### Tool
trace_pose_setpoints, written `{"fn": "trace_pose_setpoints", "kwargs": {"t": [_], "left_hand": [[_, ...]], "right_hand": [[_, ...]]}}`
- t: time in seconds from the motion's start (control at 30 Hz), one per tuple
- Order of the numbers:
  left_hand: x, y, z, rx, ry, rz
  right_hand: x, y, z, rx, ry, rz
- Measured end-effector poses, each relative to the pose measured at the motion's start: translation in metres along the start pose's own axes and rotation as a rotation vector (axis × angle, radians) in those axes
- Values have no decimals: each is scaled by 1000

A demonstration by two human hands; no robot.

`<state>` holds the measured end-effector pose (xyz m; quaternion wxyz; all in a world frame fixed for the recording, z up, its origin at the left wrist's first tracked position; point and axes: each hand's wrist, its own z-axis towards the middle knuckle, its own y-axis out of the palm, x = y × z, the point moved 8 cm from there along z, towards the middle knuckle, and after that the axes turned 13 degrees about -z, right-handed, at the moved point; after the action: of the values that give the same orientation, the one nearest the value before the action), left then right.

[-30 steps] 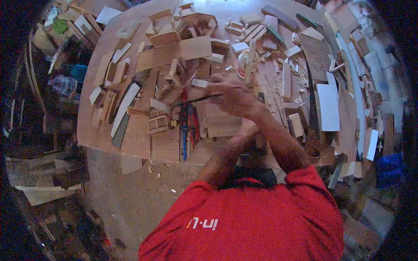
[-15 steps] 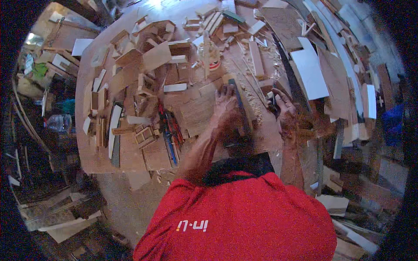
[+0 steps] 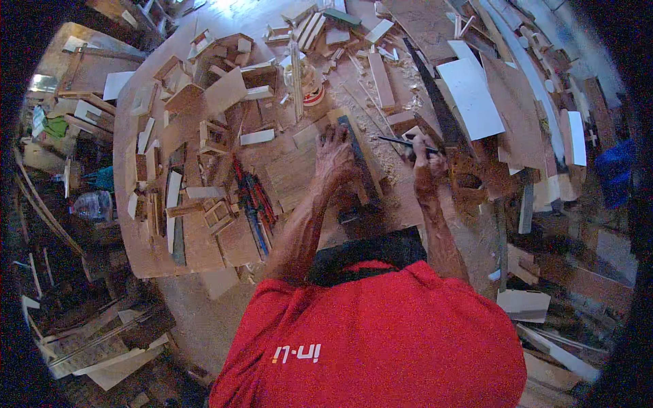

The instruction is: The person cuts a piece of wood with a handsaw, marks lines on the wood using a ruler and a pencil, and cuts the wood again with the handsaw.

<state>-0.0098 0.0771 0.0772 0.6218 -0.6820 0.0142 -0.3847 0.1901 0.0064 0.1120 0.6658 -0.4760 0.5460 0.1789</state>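
Right hand clenched around a slim dark tool, its tip toward the left hand, spread on a wooden strip.

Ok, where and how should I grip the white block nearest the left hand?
Probably pinch the white block mid-length across its narrow width, from the near side: it is long, lying crosswise between a wooden frame and the left hand.
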Motion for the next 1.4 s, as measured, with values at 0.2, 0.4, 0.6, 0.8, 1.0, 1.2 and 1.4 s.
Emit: {"fn": "trace_pose_setpoints", "kwargs": {"t": [0.2, 0.4, 0.6, 0.8, 1.0, 1.2, 1.4], "left_hand": [[-1, 0, -3, 2, -37, -44], [-7, 4, -3, 98, 5, 27], [-13, 10, -2, 150, 66, -9], [-10, 9, 1, -13, -78, 81], [2, -6, 0, 57, 18, -58], [-8, 8, 0, 39, 35, 21], [-23, 21, -5, 159, 128, -96]], "right_hand": [[17, 50, 2, -157, 137, 265], [28, 85, 10, -240, 129, 216], [29, 97, 25, -173, -78, -52], [5, 105, 31, -165, -325, -156], [-5, 108, 28, -164, -226, -194], [8, 119, 34, -228, -132, -78], [-6, 107, 27, -410, -242, -165]]}}
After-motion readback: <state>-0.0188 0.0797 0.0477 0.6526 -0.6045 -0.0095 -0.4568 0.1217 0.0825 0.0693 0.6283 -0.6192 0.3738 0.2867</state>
